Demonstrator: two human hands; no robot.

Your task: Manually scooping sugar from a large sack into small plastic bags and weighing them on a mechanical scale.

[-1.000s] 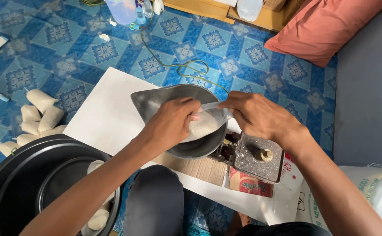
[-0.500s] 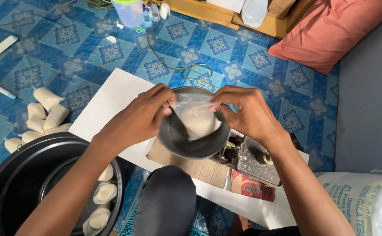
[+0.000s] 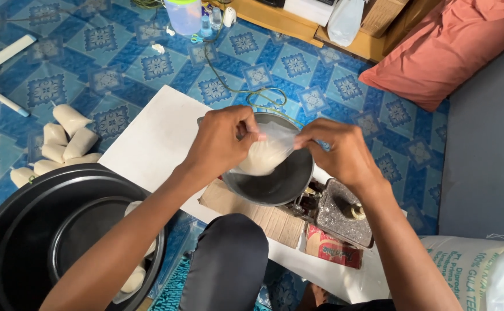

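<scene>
**Both hands pinch a filled bag over the scale pan**

A blue patterned floor mat [image 3: 119,63] carries a white board [image 3: 154,144], and on that board sits a grey scale pan [image 3: 281,184]. Over the pan, the left hand [image 3: 220,141] and the right hand [image 3: 341,152] each pinch the top edge of a clear plastic bag [image 3: 266,152] holding white powder; its bottom dips into the pan. Left of the pan, beyond the board, lie tied white packets [image 3: 62,144]. Nearer the person on that same side stands a black basin [image 3: 50,230] with more packets inside. A pink cushion [image 3: 442,52] lies far beyond the pan, to its right.
</scene>
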